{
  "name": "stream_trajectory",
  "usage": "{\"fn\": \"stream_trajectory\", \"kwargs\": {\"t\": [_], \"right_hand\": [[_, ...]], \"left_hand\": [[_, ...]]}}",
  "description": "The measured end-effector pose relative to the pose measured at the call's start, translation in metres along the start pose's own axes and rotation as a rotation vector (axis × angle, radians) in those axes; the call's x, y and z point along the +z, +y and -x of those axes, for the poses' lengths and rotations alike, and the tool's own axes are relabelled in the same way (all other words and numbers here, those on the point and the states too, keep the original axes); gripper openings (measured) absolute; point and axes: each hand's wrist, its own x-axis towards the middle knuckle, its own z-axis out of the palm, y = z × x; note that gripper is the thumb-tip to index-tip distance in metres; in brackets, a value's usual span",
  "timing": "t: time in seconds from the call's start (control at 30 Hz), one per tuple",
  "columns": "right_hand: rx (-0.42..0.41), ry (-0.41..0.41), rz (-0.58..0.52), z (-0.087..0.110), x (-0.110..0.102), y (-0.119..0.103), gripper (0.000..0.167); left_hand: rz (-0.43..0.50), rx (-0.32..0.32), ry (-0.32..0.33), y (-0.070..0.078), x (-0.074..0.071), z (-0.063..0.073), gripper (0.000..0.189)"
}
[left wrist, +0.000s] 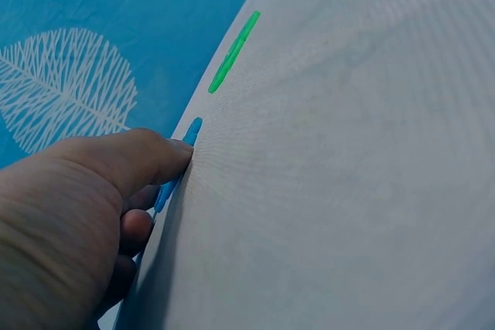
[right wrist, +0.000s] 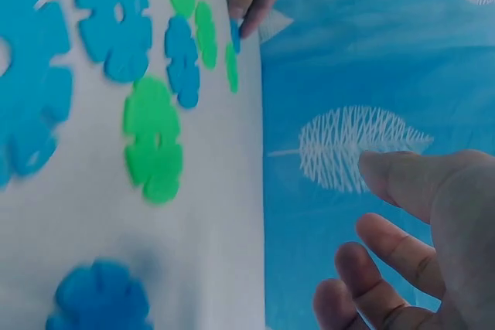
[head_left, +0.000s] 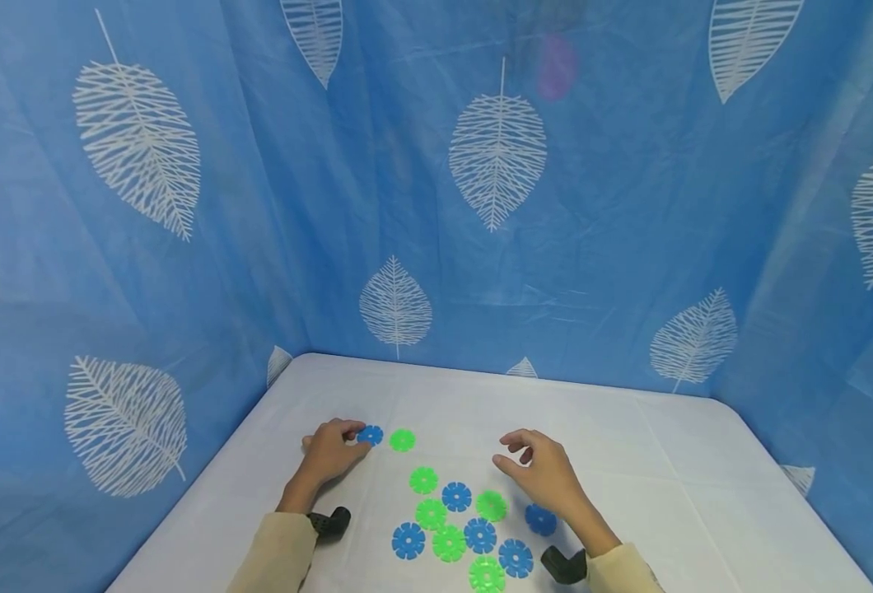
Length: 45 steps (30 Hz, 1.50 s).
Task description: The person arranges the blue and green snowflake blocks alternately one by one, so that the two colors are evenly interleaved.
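My left hand [head_left: 330,451] is at the far left of the white table, pinching a blue notched plastic disc [head_left: 371,436] between thumb and fingers. In the left wrist view that blue disc [left wrist: 172,183] shows edge-on, close to the tabletop. Just right of it lies a green notched disc [head_left: 403,441]. My right hand [head_left: 543,471] hovers above the table with fingers loosely bent and nothing in them. Beneath its wrist is a blue disc [head_left: 540,520], partly covered by the hand in the head view.
Several blue and green discs lie loosely grouped near the table's front middle, among them a blue one [head_left: 408,540] and a green one [head_left: 487,574]. The white table [head_left: 666,478] has rounded far corners. A blue curtain with white leaf prints [head_left: 614,206] surrounds it.
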Motion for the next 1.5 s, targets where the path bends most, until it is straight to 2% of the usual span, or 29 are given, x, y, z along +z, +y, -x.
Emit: {"fn": "stream_trajectory", "kwargs": {"t": [0.43, 0.7, 1.07, 1.27, 1.5], "right_hand": [[0.159, -0.098, 0.019, 0.019, -0.014, 0.028, 0.031], [0.195, -0.155, 0.014, 0.028, -0.017, 0.042, 0.031], [0.127, -0.222, 0.013, 0.038, -0.016, 0.055, 0.036], [0.076, -0.247, 0.048, 0.041, -0.016, 0.059, 0.046], [0.044, -0.3, 0.037, 0.043, -0.021, 0.062, 0.055]], "left_hand": [[-0.001, -0.005, -0.01, 0.002, -0.002, 0.0, 0.036], [0.001, -0.01, -0.015, 0.002, -0.003, 0.002, 0.037], [-0.008, -0.004, -0.017, -0.001, -0.003, -0.001, 0.037], [-0.01, -0.004, -0.017, -0.002, -0.002, -0.002, 0.038], [-0.014, 0.004, -0.007, -0.001, -0.002, -0.001, 0.038]]}}
